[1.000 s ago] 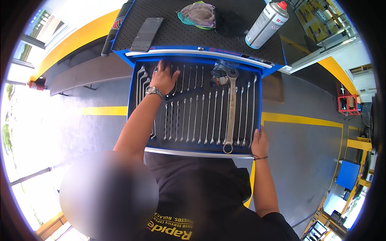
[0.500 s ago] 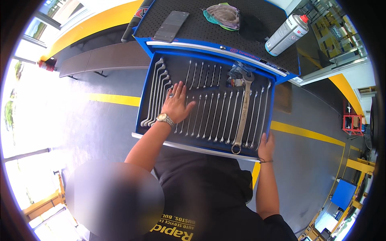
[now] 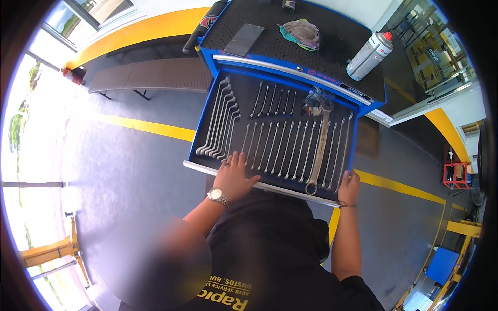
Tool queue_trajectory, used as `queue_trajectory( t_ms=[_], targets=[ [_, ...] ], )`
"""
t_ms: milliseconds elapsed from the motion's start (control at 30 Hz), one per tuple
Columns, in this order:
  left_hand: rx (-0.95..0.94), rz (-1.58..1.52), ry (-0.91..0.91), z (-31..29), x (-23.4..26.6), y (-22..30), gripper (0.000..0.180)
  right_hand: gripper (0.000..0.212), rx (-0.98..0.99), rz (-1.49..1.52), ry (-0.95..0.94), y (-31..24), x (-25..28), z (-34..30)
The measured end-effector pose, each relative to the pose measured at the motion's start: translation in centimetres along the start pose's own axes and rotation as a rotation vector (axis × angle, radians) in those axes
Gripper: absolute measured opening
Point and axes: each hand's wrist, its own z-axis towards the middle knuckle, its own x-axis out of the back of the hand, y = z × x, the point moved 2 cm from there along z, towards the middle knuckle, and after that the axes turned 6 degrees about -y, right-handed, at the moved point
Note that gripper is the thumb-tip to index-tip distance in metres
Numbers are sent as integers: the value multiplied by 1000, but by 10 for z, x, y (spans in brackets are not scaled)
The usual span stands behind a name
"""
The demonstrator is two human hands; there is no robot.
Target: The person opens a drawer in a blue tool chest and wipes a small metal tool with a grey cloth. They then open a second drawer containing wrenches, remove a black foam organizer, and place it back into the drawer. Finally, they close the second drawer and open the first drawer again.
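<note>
A blue tool drawer (image 3: 201, 168) is pulled out in front of me, its dark liner holding rows of metal wrenches. My left hand (image 3: 234, 179) lies over the front rim, left of the middle, with fingers outstretched and thumb spread. It holds nothing, and its fingertips reach the lower ends of nearby wrenches. At the front right corner, my right hand (image 3: 348, 189) grips the drawer's edge between thumb and fingers. Offset wrenches (image 3: 217, 122) fill the left side. Shorter wrenches (image 3: 273, 100) lie at the back, and one large worn combination wrench (image 3: 320, 147) rests across others at right.
On the cabinet's perforated black top (image 3: 321, 65) are a dark phone (image 3: 244, 40), a crumpled cloth (image 3: 302, 34) and a spray can (image 3: 369, 56). A small plastic packet (image 3: 314, 103) sits at the drawer's back. A long brown bench (image 3: 150, 75) stands beyond, left.
My left hand has drawn back from over the wrenches to the drawer's front rim. My right hand stays at the right corner. The whole view has shifted slightly.
</note>
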Motion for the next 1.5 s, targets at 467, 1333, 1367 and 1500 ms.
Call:
queue_trajectory(
  t_ms=[467,1333,1367,1500],
  targets=[
    [-69,113,-11,-18,0,-14,78,50,-79,-98,44,-27,4,-34],
    [-93,-417,414,98,19,-42,53,90,-174,402,322,-62,-5,118],
    [-93,-437,467,106,19,-35,50,88,-217,795,131,-74,-3,141],
    [-155,-484,520,114,9,-13,41,97,-533,1793,7,-129,-9,207]
  ],
)
